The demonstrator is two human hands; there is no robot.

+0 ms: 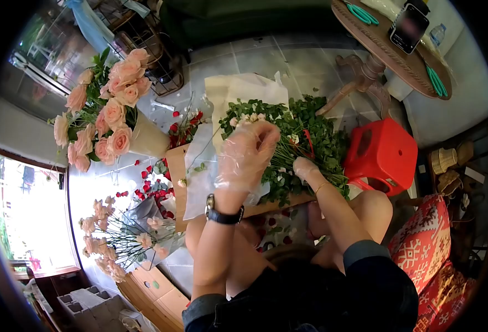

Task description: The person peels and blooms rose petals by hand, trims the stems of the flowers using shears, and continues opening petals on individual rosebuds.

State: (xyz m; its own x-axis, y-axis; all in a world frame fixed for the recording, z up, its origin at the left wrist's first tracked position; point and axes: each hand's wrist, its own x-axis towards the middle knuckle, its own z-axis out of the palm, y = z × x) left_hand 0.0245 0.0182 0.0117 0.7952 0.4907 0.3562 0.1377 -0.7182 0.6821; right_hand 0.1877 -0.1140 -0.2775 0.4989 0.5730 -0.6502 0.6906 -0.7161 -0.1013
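My left hand point(249, 152), in a clear plastic glove and with a dark-strapped watch at the wrist, is raised over the pile with its fingers curled closed. Whatever may be inside the curled fingers is hidden. Lower and to the right, my right hand point(307, 169), also gloved, rests closed on the green stems point(280, 166) of the bunch. Leafy foliage point(318, 119) spreads above and around it. Small pale roses point(249, 119) show just above my left hand. A narrow red object point(308, 143) lies among the leaves; its kind is unclear.
Pink roses point(114, 113) stand in a pale vase point(147, 135) at left, above loose peach roses point(97, 243). Red petals point(144, 188) litter the tiled floor. A red stool point(382, 155) stands right, below a round wooden table point(365, 41) holding a phone point(408, 27).
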